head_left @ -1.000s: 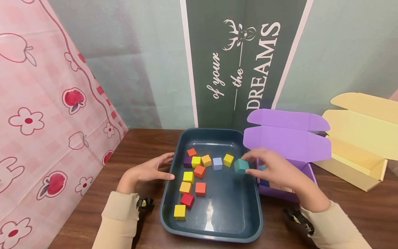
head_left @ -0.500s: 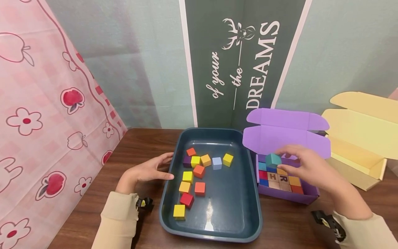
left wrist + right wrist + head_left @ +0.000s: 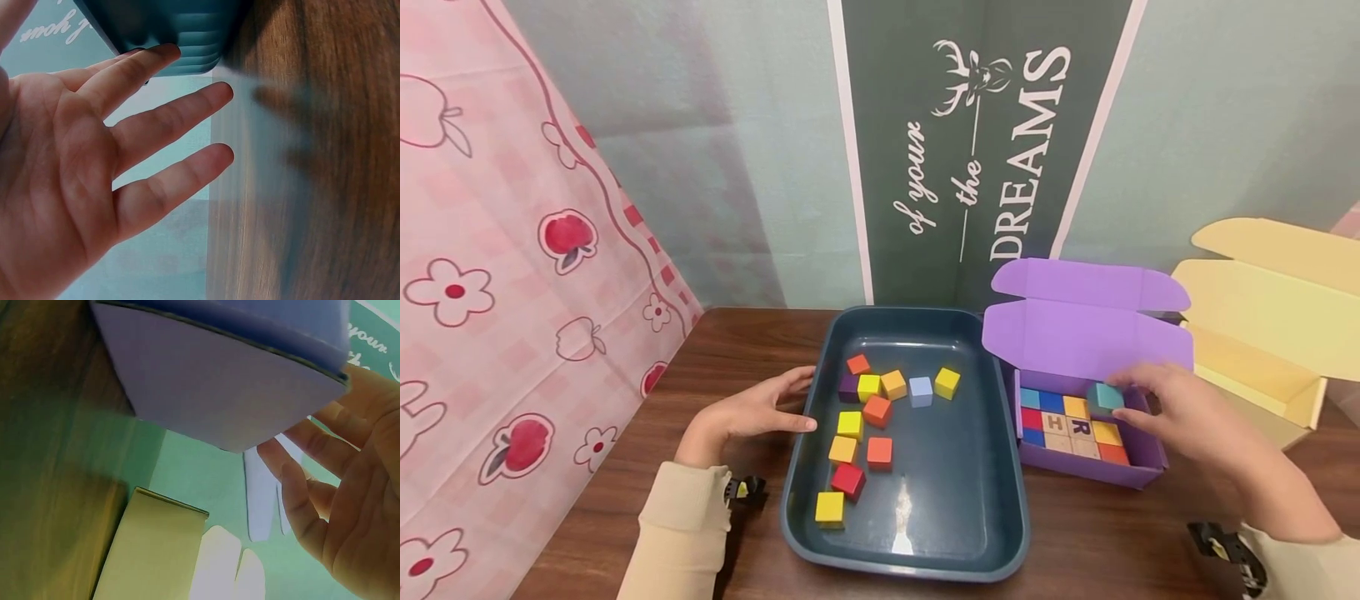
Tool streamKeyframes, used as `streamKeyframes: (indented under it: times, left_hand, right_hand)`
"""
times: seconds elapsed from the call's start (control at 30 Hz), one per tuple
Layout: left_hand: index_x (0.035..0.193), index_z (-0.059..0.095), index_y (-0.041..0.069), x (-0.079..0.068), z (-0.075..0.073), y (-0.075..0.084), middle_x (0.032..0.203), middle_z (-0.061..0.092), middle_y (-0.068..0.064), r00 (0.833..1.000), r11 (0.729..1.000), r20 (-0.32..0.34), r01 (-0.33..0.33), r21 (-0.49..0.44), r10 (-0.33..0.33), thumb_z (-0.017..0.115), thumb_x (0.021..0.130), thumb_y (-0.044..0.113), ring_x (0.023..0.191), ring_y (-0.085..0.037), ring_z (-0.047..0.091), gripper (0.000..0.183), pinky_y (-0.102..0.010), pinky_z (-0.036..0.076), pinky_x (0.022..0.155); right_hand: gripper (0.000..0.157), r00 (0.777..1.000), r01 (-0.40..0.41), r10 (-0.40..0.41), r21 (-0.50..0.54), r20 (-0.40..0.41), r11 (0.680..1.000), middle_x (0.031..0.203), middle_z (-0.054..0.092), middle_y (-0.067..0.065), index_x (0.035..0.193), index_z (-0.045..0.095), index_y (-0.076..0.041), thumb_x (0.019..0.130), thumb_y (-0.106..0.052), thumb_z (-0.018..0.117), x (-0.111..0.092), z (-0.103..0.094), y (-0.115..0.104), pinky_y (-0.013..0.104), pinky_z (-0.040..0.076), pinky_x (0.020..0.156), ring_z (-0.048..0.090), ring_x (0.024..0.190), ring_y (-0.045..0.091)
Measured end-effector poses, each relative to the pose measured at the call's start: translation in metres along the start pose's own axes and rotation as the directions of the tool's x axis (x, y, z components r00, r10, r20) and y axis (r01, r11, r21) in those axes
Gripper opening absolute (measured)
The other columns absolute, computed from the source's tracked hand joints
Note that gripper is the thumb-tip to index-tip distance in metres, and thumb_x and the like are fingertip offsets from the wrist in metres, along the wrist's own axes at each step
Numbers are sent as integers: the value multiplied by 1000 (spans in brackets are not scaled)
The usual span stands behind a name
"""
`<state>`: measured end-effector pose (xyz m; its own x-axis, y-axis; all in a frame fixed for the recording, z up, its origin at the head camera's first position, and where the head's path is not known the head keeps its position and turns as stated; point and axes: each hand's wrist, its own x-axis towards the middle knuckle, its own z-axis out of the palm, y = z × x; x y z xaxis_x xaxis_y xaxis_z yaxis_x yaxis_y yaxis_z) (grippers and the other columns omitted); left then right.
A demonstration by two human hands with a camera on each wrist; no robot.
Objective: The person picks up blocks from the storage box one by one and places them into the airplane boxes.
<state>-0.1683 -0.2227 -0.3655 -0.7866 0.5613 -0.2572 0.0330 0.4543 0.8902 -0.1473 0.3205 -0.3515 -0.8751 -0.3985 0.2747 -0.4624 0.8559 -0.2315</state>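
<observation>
Right hand (image 3: 1180, 412) pinches a teal block (image 3: 1105, 397) between thumb and fingers, at the back of the purple box (image 3: 1078, 467), just beside the orange-yellow block (image 3: 1077, 407). Whether the teal block touches the floor of the box I cannot tell, as the wrist view shows only the box's outside. It looks slightly turned against the neat rows; released askew, it could catch on its neighbour's edge and sit crooked. Knuckles brushing the raised lid (image 3: 1082, 333) or the side wall could also nudge the box and loosen the rows. Farther out, the left hand (image 3: 748, 410) lies with fingers spread at the side of the dark tray (image 3: 1019, 508); an absent-minded push there might slide the tray against the box and set its loose coloured blocks (image 3: 877, 411) tumbling over the tray floor.
</observation>
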Motion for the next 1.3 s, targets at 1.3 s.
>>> streamKeyframes:
  times: [1.3]
  left_hand:
    - [157,21,12,0,1,2,159,35,-16,1000,1000,-15,17,-10,-18,75,88,27,147,-43,30,88,-57,40,112]
  right_hand:
    - [41,995,-99,100,119,-8,988,97,71,11,106,70,-2,74,-19,88,-23,-4,11,11,51,65,59,84,-3]
